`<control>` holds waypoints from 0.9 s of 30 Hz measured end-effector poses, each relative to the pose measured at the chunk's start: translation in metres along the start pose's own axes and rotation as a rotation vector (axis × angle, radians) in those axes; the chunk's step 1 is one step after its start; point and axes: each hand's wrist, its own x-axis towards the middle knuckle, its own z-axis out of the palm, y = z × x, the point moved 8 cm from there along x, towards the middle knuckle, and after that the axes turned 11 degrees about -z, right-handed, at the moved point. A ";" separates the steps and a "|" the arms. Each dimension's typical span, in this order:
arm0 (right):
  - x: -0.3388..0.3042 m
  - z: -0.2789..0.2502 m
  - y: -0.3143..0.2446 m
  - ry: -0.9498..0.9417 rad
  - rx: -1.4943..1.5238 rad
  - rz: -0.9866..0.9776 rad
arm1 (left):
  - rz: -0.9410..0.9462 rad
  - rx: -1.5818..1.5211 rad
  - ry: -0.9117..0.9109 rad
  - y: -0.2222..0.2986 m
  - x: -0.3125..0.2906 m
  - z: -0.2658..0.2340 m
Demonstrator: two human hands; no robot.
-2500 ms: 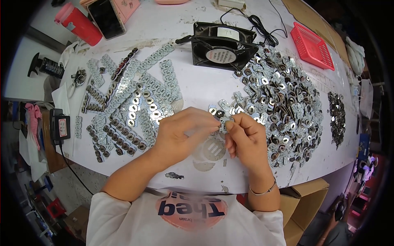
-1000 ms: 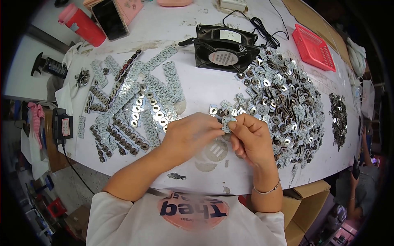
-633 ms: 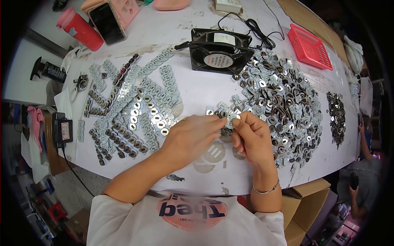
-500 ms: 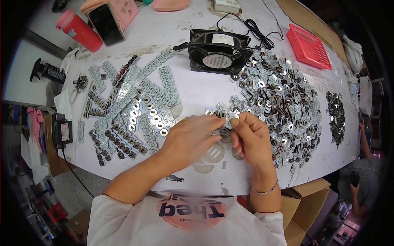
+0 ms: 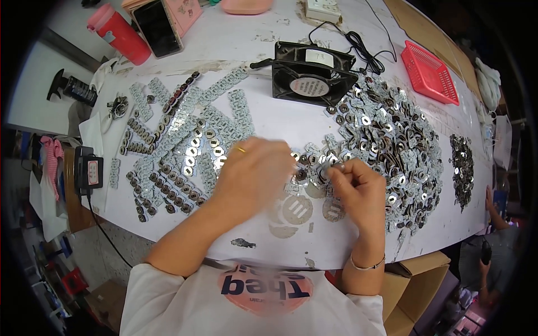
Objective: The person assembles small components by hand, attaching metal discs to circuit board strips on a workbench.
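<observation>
My left hand (image 5: 255, 171) is over the middle of the table, beside the rows on its left, its fingers smeared by motion, so what they hold is unclear. My right hand (image 5: 361, 190) is closed, thumb and forefinger pinching a small silvery metal part (image 5: 325, 169) at the near left edge of the large pile. That heap of small metal parts (image 5: 386, 145) has pieces with silver plates and dark round centres. To the left of my hands lie neat rows of like metal parts (image 5: 178, 193), some silver side up, some dark side up.
A black fan (image 5: 311, 75) stands behind my hands, its cable trailing back. A pink basket (image 5: 430, 73) sits at the far right. Darker small parts (image 5: 462, 168) form a narrow heap near the right edge. A red bottle (image 5: 120, 36) and a phone (image 5: 157, 29) stand far left.
My hands have drawn apart: the left has moved away from the right hand's fingertips toward the rows. The whole scene has shifted slightly right in the picture.
</observation>
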 end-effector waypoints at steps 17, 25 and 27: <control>0.003 0.058 -0.006 -0.127 0.059 -0.359 | -0.163 0.454 -0.073 -0.050 0.011 -0.034; -0.007 0.047 -0.023 -0.256 0.206 -0.382 | 0.119 0.216 0.085 -0.012 0.011 -0.034; -0.007 0.053 -0.025 -0.194 0.144 -0.457 | 0.059 0.094 0.104 -0.033 -0.001 -0.043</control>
